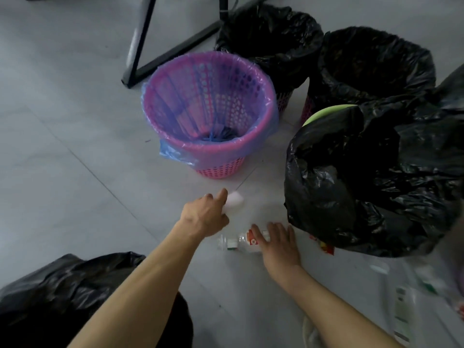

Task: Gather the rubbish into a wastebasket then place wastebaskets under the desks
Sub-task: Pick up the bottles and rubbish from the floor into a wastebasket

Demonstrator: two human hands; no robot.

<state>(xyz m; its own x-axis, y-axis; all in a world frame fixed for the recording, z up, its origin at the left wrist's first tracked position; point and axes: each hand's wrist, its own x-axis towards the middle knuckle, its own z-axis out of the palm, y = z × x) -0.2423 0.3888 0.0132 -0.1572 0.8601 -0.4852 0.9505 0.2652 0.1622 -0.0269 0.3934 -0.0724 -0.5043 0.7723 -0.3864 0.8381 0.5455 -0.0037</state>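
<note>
My left hand [206,214] grips a white paper cup [234,202] just in front of the pink wastebasket [213,151], which has a blue liner and looks nearly empty. A clear plastic bottle [238,243] with a red label lies on the floor. My right hand [277,243] rests on its right end with fingers spread, not curled round it. A green wastebasket [324,113] with a loose black bag [376,177] stands right beside my right hand.
Two more black-bagged baskets [271,38] [374,64] stand behind. Black desk legs [160,59] cross the floor at the back. Another black bag [62,292] lies at lower left. Wrappers and scraps [326,247] litter the floor at lower right.
</note>
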